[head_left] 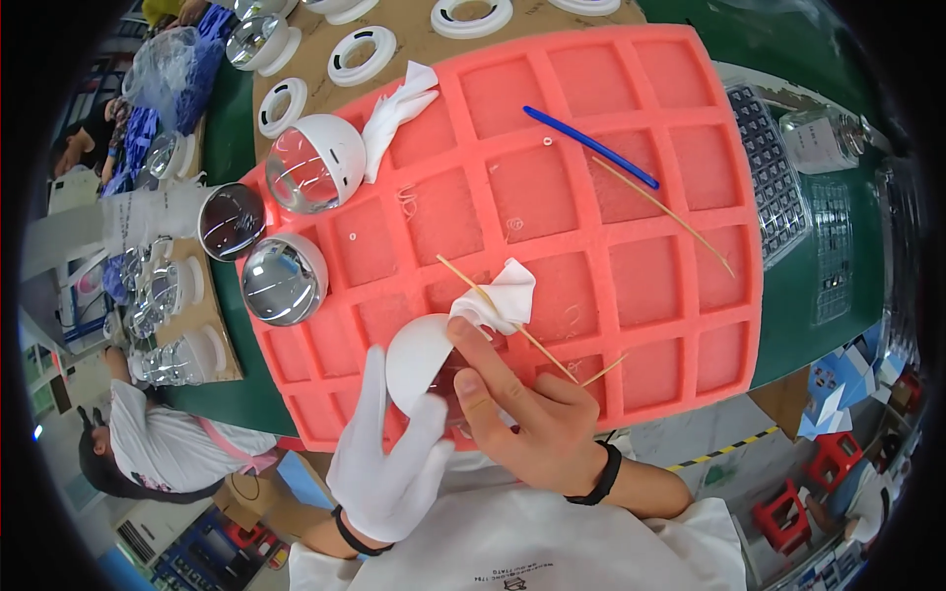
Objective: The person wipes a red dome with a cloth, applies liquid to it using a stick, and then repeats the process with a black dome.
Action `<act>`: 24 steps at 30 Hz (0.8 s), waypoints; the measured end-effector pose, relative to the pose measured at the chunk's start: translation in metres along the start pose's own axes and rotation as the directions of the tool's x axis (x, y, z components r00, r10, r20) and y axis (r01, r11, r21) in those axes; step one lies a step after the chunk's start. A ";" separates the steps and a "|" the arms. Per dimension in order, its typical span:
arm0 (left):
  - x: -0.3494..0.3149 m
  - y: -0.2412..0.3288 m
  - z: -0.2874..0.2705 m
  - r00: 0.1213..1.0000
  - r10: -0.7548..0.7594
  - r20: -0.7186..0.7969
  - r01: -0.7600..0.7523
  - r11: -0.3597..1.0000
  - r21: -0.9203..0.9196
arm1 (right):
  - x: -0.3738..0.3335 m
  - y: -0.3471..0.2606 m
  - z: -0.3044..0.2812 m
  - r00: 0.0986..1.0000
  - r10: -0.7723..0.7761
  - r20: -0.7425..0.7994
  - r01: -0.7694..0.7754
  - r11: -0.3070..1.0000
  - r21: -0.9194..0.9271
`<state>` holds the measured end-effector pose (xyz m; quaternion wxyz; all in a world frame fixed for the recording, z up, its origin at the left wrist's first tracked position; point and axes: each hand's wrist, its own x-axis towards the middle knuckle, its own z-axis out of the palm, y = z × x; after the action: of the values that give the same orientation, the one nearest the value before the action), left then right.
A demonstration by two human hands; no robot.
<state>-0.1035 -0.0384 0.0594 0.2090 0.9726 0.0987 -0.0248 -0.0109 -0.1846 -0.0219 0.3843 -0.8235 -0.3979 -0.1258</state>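
In my white-gloved left hand (386, 463) I hold a white domed housing (418, 360) with a clear part partly hidden under my fingers. My bare right hand (527, 409) closes its index finger and thumb at the housing's right rim. Just beyond that index fingertip is a crumpled white cloth (507, 295). A thin wooden stick (547, 350) crosses the cloth and runs toward my right knuckles. Below me spreads a pink foam tray (591, 241) with square pockets.
A blue rod (591, 148) and another thin stick (680, 222) lie on the tray. Clear-domed housings (285, 279) stand at its left edge, near another white cloth (399, 113). White rings (362, 55) lie on cardboard beyond. On the right are a gridded tray (769, 172) and a bottle (820, 140).
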 end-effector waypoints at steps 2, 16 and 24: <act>-0.005 -0.006 0.004 1.000 0.026 -0.013 -0.027 0.999 -0.028 | -0.003 -0.002 0.001 1.000 0.009 -0.001 -0.009 1.000 0.023; -0.011 -0.015 0.019 0.996 0.078 0.034 -0.074 0.991 -0.112 | -0.006 0.003 0.001 0.980 0.182 0.080 -0.196 0.951 0.238; 0.033 0.011 0.008 0.995 0.096 0.017 -0.097 0.995 0.030 | -0.007 0.004 -0.005 0.980 0.182 0.084 -0.197 0.953 0.229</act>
<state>-0.0694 -0.0454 0.0532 0.1958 0.9791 0.0495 -0.0238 -0.0119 -0.1938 -0.0249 0.4773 -0.8099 -0.3407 -0.0147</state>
